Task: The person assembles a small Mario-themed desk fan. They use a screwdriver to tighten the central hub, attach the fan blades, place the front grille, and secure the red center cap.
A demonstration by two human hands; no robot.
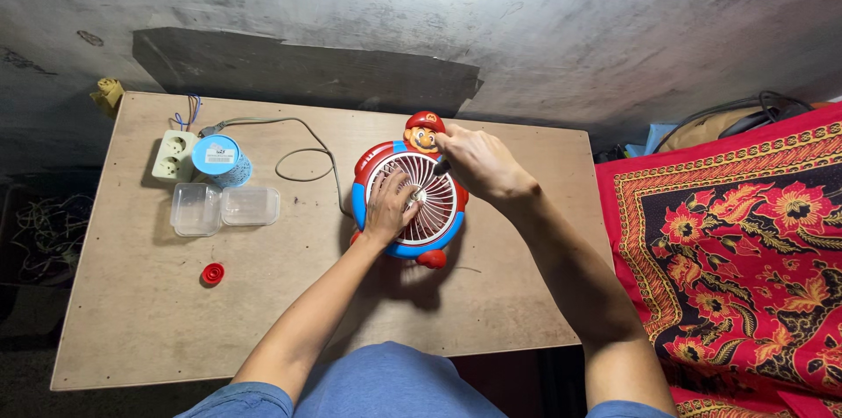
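Centrally on the wooden bench (pixel 491 295) lies a small red-blue fan (pixel 410 199), grille up. Left hand (pixel 388 206) rests flat on the grille, fingers spread. Right hand (pixel 478 162) grips a dark tool (pixel 441 167) w/ tip near the fan's top. Clear containers (pixel 224 207) sit well left of the fan.

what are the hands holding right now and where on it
The left hand lies flat on the white grille of the small toy fan, steadying it. The right hand grips a dark, thin tool by its handle, tip at the grille.

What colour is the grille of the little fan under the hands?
White grille, inside a blue and red rim; head view shows it.
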